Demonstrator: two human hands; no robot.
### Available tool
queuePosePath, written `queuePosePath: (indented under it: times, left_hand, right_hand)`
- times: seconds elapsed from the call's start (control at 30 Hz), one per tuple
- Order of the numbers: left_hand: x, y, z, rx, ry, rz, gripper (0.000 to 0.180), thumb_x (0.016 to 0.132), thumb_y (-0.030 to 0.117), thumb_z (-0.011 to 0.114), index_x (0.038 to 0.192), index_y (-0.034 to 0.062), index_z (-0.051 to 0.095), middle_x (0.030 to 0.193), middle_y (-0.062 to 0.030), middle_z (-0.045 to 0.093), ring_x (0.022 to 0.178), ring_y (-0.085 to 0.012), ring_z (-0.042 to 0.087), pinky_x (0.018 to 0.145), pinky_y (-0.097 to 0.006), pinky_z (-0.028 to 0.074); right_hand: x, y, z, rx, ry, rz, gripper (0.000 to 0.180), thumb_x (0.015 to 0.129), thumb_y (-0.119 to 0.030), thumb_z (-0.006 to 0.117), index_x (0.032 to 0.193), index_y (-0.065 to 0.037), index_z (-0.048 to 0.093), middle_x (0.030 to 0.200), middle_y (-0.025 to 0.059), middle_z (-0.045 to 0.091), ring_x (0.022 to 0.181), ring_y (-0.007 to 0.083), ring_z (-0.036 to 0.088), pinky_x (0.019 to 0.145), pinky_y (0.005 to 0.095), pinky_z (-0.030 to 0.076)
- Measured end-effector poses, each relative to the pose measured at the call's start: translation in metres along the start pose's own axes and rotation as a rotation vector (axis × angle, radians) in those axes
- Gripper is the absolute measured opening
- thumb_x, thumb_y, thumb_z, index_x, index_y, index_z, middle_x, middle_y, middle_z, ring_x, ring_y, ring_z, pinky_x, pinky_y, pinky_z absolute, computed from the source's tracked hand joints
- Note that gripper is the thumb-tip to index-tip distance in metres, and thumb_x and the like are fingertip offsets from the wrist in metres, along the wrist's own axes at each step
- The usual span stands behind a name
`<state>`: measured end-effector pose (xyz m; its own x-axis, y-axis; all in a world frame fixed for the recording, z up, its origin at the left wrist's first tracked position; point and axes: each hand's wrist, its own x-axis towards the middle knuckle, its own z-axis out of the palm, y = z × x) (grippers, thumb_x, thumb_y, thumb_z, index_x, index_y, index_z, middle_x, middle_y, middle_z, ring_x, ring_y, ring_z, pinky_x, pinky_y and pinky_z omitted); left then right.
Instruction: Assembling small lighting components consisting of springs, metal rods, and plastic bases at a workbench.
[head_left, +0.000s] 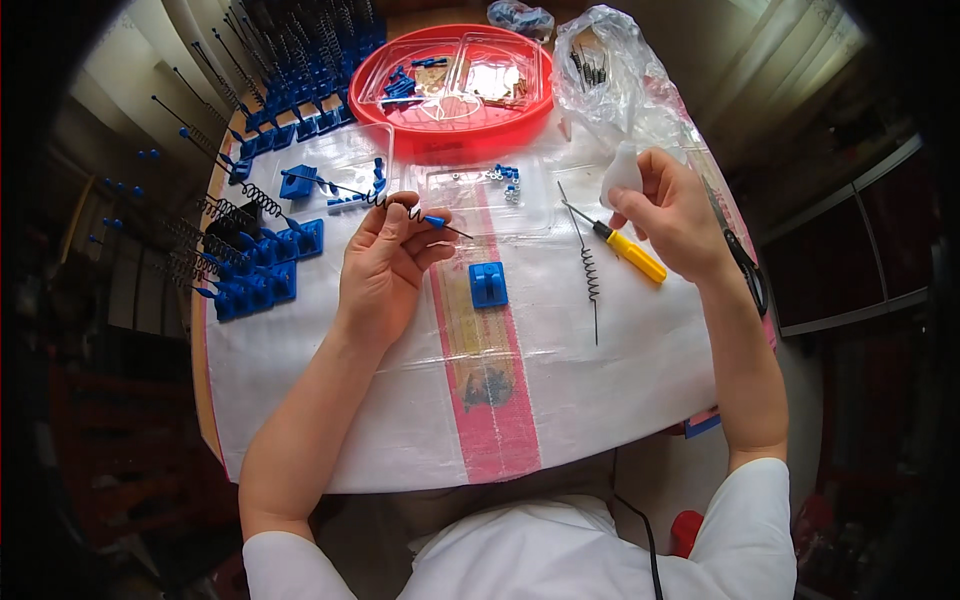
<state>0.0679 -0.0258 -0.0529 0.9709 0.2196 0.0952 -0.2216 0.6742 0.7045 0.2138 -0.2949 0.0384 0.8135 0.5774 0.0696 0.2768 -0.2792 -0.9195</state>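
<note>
Pinched in my left hand [385,262] is a thin black coiled wire [376,197], lying at a slant. A small blue cone-shaped piece [434,221] sits on it near its lower right end. My right hand [678,215] grips a small white squeeze bottle [621,178] with its narrow nozzle upward. Just below that hand lies a screwdriver [636,257] with a yellow and black handle. Beside it rests another black coiled wire [589,268]. A blue plastic block [488,286] stands on the table between my forearms.
Blue bases with upright coiled wires [265,270] crowd the left side. At the back, a red oval tray [400,140] holds clear boxes of small parts. Shallow clear trays [535,215] lie nearer. A plastic bag [610,30] is at back right, black-handled scissors [750,280] at the right edge.
</note>
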Motion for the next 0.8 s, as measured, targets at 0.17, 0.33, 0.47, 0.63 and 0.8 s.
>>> queuePosePath:
  times: [0.17, 0.33, 0.47, 0.63, 0.8]
  left_hand:
    - [0.002, -0.002, 0.0, 0.018, -0.004, 0.003, 0.025, 0.103, 0.024, 0.048, 0.12, 0.0081, 0.057, 0.11, -0.017, 0.067, 0.098, -0.0256, 0.069, 0.083, -0.034, 0.058]
    - [0.002, -0.002, 0.001, 0.026, 0.001, 0.015, 0.025, 0.103, 0.025, 0.049, 0.12, 0.0077, 0.057, 0.109, -0.0168, 0.067, 0.097, -0.0248, 0.069, 0.082, -0.034, 0.058]
    - [0.002, -0.002, 0.001, 0.038, -0.001, 0.014, 0.026, 0.103, 0.024, 0.049, 0.12, 0.0072, 0.057, 0.109, -0.0168, 0.067, 0.096, -0.0245, 0.069, 0.082, -0.034, 0.058]
    - [0.001, -0.001, 0.002, 0.064, 0.002, 0.013, 0.026, 0.103, 0.024, 0.048, 0.12, 0.007, 0.057, 0.108, -0.0169, 0.067, 0.095, -0.0243, 0.069, 0.082, -0.034, 0.058]
    - [0.001, -0.002, 0.002, 0.102, 0.011, 0.02, 0.025, 0.103, 0.024, 0.048, 0.121, 0.0069, 0.057, 0.107, -0.0166, 0.068, 0.094, -0.024, 0.069, 0.08, -0.035, 0.057]
  right_hand:
    - [-0.013, 0.006, -0.001, 0.116, -0.131, -0.014, 0.017, 0.089, -0.007, 0.066, 0.101, 0.004, 0.06, 0.087, 0.0033, 0.066, 0.075, 0.0078, 0.063, 0.069, 0.0227, 0.052]
    - [-0.026, 0.026, 0.001, 0.173, -0.147, -0.012, 0.018, 0.089, -0.007, 0.068, 0.103, 0.003, 0.063, 0.087, 0.0021, 0.066, 0.073, 0.006, 0.061, 0.068, 0.0216, 0.05]
    - [-0.026, 0.032, -0.005, 0.195, -0.148, -0.002, 0.021, 0.088, -0.008, 0.07, 0.105, 0.004, 0.065, 0.086, 0.0008, 0.066, 0.073, 0.0044, 0.059, 0.066, 0.0202, 0.048]
    - [-0.029, 0.011, -0.014, 0.176, -0.163, -0.02, 0.023, 0.089, -0.009, 0.07, 0.106, 0.006, 0.065, 0.086, 0.0016, 0.065, 0.075, 0.0037, 0.058, 0.065, 0.0193, 0.046]
    - [-0.033, 0.005, -0.016, 0.195, -0.128, -0.106, 0.02, 0.091, -0.01, 0.066, 0.103, 0.006, 0.063, 0.086, 0.0017, 0.064, 0.074, 0.0037, 0.056, 0.064, 0.0195, 0.044]
